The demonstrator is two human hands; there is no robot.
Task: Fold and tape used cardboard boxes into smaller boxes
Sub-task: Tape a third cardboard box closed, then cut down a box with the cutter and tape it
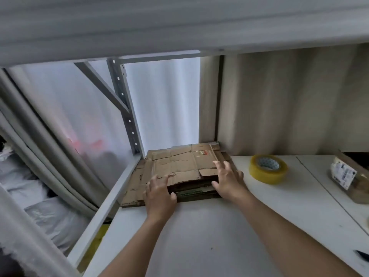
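Both hands are on the stack of flattened cardboard (179,170), which lies in the far left corner of the white table (199,236), pushed up against the shelf post (127,108) and the curtain behind. The left hand (159,193) has its fingers spread over the top sheet near the front edge, thumb tucked at the front of the stack as if about to lift; whether it has actually pinched a sheet I cannot tell. The right hand (227,178) lies flat with fingers straight and splayed along the right side, thumb reaching toward the front edge, holding nothing. This cardboard looks light and fairly stiff, but worn: creased, torn at the flaps, with old label scraps, so it should bend readily along the existing folds and may tear if pulled by a ragged flap. Best hold, I'd say, is the front edge, thumbs under and fingers on top, taking one sheet off rather than the whole pile. The sheets may slide over each other. The roll of yellow tape (268,168) sits on the table just right of the stack, apart from it. Further right stands a small box with a label (351,180); what is inside it is not visible.
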